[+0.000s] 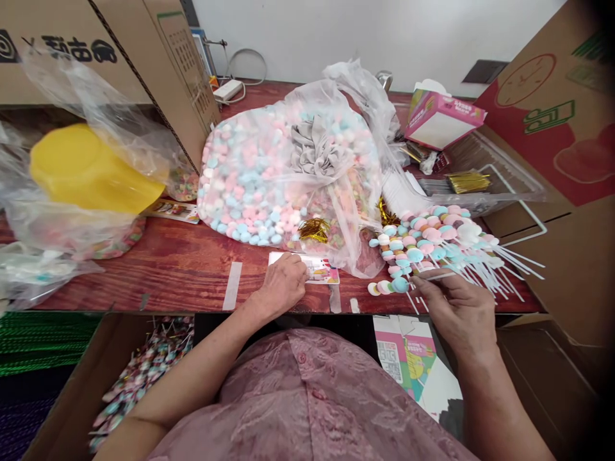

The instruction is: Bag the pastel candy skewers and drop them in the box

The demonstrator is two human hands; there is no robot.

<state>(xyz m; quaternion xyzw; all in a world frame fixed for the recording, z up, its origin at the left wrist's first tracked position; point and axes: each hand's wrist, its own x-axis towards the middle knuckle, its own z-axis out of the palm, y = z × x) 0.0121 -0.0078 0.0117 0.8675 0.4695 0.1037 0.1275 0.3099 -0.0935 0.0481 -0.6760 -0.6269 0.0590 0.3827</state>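
Note:
My left hand (284,285) lies with curled fingers on a stack of flat printed packets (323,270) at the table's front edge; its fingertips are partly hidden. In my right hand (459,310) a marshmallow skewer (388,287) is pinched by its stick, its pink, blue, white and yellowish pieces pointing left. Just beyond that hand lies a pile of marshmallow skewers (432,237), their white sticks spreading to the right. A big clear bag of loose pastel marshmallows (250,173) sits in the middle, with gold twist ties (314,229) on its front.
A yellow scoop-like container (91,166) in plastic film stands at left beside a cardboard box (158,70). At right are a clear tray (509,176) with gold ties and a pink carton (444,118). Below the table, a box holds many skewers (144,378).

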